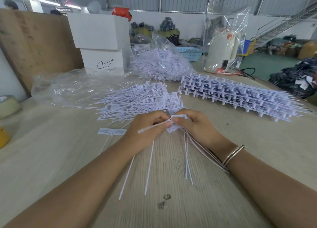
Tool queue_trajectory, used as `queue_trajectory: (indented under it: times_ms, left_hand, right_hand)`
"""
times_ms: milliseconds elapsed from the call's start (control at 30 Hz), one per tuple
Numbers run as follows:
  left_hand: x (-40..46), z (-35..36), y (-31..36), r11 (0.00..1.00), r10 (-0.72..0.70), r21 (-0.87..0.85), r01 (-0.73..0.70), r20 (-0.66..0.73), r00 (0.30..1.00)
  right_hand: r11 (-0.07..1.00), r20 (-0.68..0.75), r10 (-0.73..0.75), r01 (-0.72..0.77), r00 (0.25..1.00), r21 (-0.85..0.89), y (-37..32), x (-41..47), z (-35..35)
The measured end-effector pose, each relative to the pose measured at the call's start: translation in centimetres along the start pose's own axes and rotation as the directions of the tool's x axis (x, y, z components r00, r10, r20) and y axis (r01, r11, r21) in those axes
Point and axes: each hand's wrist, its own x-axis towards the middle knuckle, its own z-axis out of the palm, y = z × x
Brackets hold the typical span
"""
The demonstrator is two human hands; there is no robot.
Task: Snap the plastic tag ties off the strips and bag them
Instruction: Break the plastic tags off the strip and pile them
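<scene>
Closest to the person, a broad stretch of bare wooden table (68, 167) lies between the forearms, crossed only by thin white tails trailing from the hands. The left hand (147, 128) has its fingers curled, pinching a white runner stick (151, 127). The right hand (193, 124), just beside it, grips a small bunch of tag ties (173, 126) by their flat heads, fingers curled round them. A single loose tie (111, 132) lies left of the left hand. Just beyond the hands sits a heap of snapped-off ties (137, 99); to its right, a stack of uncut strips (236, 95) reaches nearly to the table's right edge. Behind, a clear bag stuffed with ties (159, 63) leans beside a white box (101, 42), and a tape roll (7, 106) sits at the left edge.
</scene>
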Motion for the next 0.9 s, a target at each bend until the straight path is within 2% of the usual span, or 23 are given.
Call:
queue_trajectory:
  times_ms: [167, 267, 300, 367, 433, 500, 533, 600, 700, 900]
  left_hand:
    - [0.1, 0.3, 0.5, 0.995, -0.019, -0.096, 0.017, -0.020, 1.000]
    - [0.5, -0.1, 0.8, 0.944, -0.121, -0.316, 0.097, -0.057, 0.991]
    - [0.5, -0.3, 0.7, 0.935, -0.146, -0.337, 0.112, -0.078, 0.986]
    - [0.4, -0.5, 0.0, 0.972, -0.129, -0.210, 0.102, -0.116, 0.985]
    - [0.0, -0.3, -0.4, 0.997, -0.065, -0.045, 0.060, -0.112, 0.992]
    - [-0.1, 0.1, -0.5, 0.996, 0.012, 0.093, -0.003, -0.098, 0.995]
    - [0.0, 0.2, -0.5, 0.985, 0.059, 0.165, -0.043, -0.091, 0.994]
    - [0.1, 0.4, -0.5, 0.957, 0.127, 0.271, -0.105, -0.064, 0.990]
    - [-0.1, 0.4, -0.3, 0.938, 0.118, 0.332, -0.101, -0.030, 0.993]
    - [-0.3, 0.2, 0.1, 0.902, 0.134, 0.413, -0.123, 0.004, 0.991]
  right_hand:
    - [0.998, -0.003, 0.001, -0.001, 1.000, 0.069, 0.3, 0.1, -0.2]
    - [0.975, -0.150, 0.075, -0.040, 0.986, 0.221, 0.2, 0.1, -1.2]
    - [0.971, -0.175, 0.100, -0.058, 0.979, 0.230, 0.3, 0.1, -1.6]
    - [0.992, -0.139, 0.110, -0.100, 0.984, 0.074, 0.4, -0.1, -2.0]
    - [0.971, -0.053, 0.090, -0.099, 0.995, -0.217, 0.6, 0.0, -1.6]
    - [0.866, 0.021, 0.038, -0.022, 0.999, -0.499, 0.8, 0.2, -0.9]
    - [0.819, 0.049, 0.018, 0.014, 0.999, -0.574, 0.8, 0.3, -0.6]
    - [0.776, 0.068, 0.022, 0.026, 0.997, -0.630, 0.7, 0.3, -0.3]
    - [0.758, 0.062, 0.052, 0.001, 0.997, -0.652, 0.7, 0.2, -0.5]
    - [0.799, -0.030, -0.033, 0.008, 0.999, -0.601, 0.2, 0.0, 0.0]
